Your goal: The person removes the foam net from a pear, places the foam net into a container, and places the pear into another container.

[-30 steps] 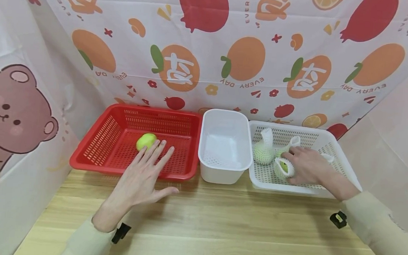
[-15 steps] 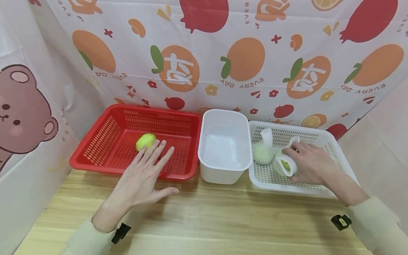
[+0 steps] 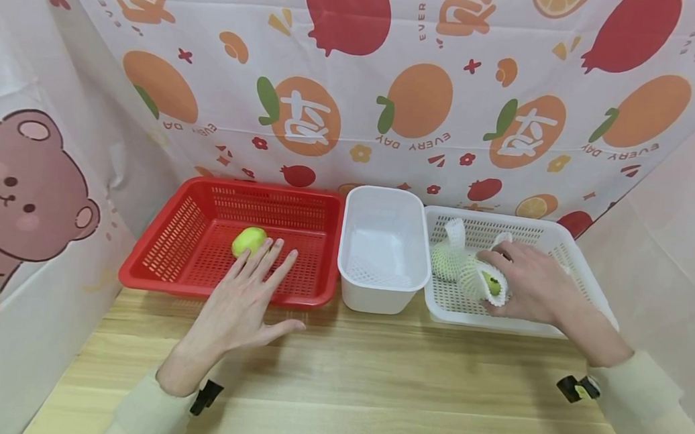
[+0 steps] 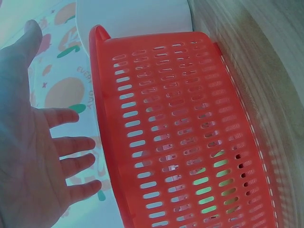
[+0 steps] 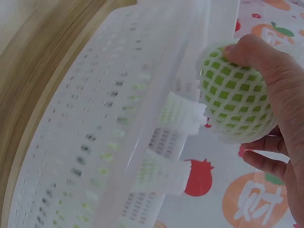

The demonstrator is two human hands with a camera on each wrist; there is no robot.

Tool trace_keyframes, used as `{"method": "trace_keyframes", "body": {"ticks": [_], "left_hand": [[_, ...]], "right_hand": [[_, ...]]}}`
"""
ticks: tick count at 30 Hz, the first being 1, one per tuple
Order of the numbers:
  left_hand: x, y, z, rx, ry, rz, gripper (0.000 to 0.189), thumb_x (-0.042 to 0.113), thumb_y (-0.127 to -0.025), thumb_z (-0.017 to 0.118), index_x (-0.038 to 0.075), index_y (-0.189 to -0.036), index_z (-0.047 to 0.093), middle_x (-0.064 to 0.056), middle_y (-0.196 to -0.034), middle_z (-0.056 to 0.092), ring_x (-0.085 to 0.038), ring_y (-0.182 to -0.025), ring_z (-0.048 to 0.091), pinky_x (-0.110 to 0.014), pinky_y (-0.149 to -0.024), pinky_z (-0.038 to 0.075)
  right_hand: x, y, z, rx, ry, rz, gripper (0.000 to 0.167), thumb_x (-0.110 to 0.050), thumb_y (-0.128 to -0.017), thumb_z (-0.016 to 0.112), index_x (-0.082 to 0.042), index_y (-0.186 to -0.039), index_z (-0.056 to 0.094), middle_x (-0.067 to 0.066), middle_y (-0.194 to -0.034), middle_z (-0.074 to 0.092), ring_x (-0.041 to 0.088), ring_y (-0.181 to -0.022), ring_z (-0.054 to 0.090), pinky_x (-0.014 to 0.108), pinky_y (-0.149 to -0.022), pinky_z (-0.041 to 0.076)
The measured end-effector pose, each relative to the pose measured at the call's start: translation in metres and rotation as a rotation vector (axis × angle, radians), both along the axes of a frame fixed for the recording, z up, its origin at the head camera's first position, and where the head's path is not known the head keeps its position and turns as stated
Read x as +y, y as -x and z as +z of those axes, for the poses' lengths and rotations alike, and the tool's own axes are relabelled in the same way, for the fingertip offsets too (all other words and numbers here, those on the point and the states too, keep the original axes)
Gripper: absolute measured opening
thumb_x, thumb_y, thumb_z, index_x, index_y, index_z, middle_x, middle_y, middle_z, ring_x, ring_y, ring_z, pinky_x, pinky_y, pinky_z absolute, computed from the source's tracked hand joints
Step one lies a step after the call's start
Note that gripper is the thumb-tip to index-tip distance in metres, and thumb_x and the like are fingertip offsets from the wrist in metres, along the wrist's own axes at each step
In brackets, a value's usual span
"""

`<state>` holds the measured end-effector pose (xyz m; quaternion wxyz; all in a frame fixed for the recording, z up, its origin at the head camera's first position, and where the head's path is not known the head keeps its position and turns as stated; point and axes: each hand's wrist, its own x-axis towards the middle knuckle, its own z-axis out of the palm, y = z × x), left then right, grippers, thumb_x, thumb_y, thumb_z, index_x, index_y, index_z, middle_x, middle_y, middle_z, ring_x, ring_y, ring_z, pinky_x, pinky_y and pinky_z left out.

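Observation:
My right hand [image 3: 533,284] grips a round green fruit in a white foam net [image 5: 237,95] over the white basket [image 3: 521,323]. In the right wrist view the thumb presses on one side of the net and the fingers curl below it; the fruit is above the basket's rim. The net's opening shows the bare green end of the fruit in the head view. My left hand [image 3: 244,304] is spread over the front rim of the red basket [image 3: 155,284], holding nothing. Its fingertips overlap a bare green fruit [image 3: 247,240] lying inside.
A deep white bin [image 3: 381,300] stands between the two baskets, with a loose foam net [image 3: 374,271] on its floor. Another netted fruit [image 3: 446,261] sits at the left of the white basket. Printed fabric [image 3: 361,110] hangs behind the wooden table [image 3: 372,380].
My right hand has tilted and lifted the netted fruit slightly, turning the net's opening to the right. My left hand and the bare fruit have stayed in place.

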<state>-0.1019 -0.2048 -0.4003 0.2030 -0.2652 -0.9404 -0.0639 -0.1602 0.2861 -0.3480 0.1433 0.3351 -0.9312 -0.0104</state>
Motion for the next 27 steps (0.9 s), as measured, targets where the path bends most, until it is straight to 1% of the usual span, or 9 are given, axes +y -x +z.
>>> {"method": "trace_keyframes", "body": {"ticks": [6, 10, 14, 21, 24, 27], "left_hand": [[-0.001, -0.001, 0.001, -0.002, 0.009, 0.003, 0.116, 0.096, -0.087, 0.017, 0.009, -0.161, 0.042, -0.022, -0.167, 0.04, -0.044, -0.155, 0.038, -0.061, -0.126, 0.034], [-0.002, -0.001, 0.001, -0.006, 0.016, 0.008, 0.116, 0.096, -0.087, 0.017, 0.01, -0.162, 0.041, -0.021, -0.168, 0.04, -0.043, -0.156, 0.036, -0.061, -0.125, 0.034], [-0.002, -0.001, 0.002, -0.005, 0.02, 0.008, 0.115, 0.095, -0.088, 0.021, 0.01, -0.162, 0.04, -0.021, -0.168, 0.039, -0.043, -0.157, 0.036, -0.06, -0.126, 0.034], [-0.002, -0.001, 0.003, -0.017, 0.01, 0.009, 0.115, 0.096, -0.087, 0.02, 0.011, -0.163, 0.039, -0.02, -0.169, 0.038, -0.042, -0.158, 0.033, -0.061, -0.127, 0.032], [-0.002, -0.001, 0.002, -0.023, 0.01, 0.012, 0.113, 0.095, -0.088, 0.028, 0.011, -0.164, 0.038, -0.02, -0.17, 0.037, -0.041, -0.159, 0.032, -0.06, -0.128, 0.032], [-0.002, -0.001, 0.003, -0.021, 0.006, 0.013, 0.112, 0.093, -0.087, 0.039, 0.011, -0.163, 0.038, -0.02, -0.17, 0.038, -0.041, -0.16, 0.031, -0.06, -0.128, 0.031]], "right_hand": [[-0.013, -0.006, 0.001, 0.054, 0.057, 0.053, 0.084, -0.046, -0.056, 0.099, -0.012, -0.126, 0.068, 0.011, -0.113, 0.071, 0.031, -0.098, 0.069, 0.053, -0.082, 0.064], [-0.022, -0.009, -0.001, 0.083, 0.087, 0.083, 0.086, -0.048, -0.055, 0.099, -0.011, -0.126, 0.068, 0.012, -0.114, 0.072, 0.031, -0.098, 0.07, 0.054, -0.083, 0.065], [-0.03, -0.013, -0.002, 0.108, 0.128, 0.129, 0.089, -0.048, -0.053, 0.1, -0.011, -0.127, 0.067, 0.012, -0.115, 0.072, 0.032, -0.098, 0.071, 0.052, -0.081, 0.065], [-0.045, -0.022, -0.004, 0.137, 0.204, 0.227, 0.091, -0.046, -0.051, 0.1, -0.011, -0.128, 0.067, 0.011, -0.115, 0.071, 0.03, -0.101, 0.071, 0.047, -0.079, 0.065], [-0.051, -0.025, -0.005, 0.124, 0.23, 0.251, 0.091, -0.046, -0.051, 0.099, -0.012, -0.13, 0.067, 0.01, -0.117, 0.071, 0.029, -0.104, 0.071, 0.047, -0.082, 0.065], [-0.058, -0.028, -0.006, 0.107, 0.243, 0.268, 0.091, -0.049, -0.055, 0.098, -0.013, -0.132, 0.067, 0.009, -0.119, 0.071, 0.028, -0.105, 0.071, 0.047, -0.084, 0.065]]}}
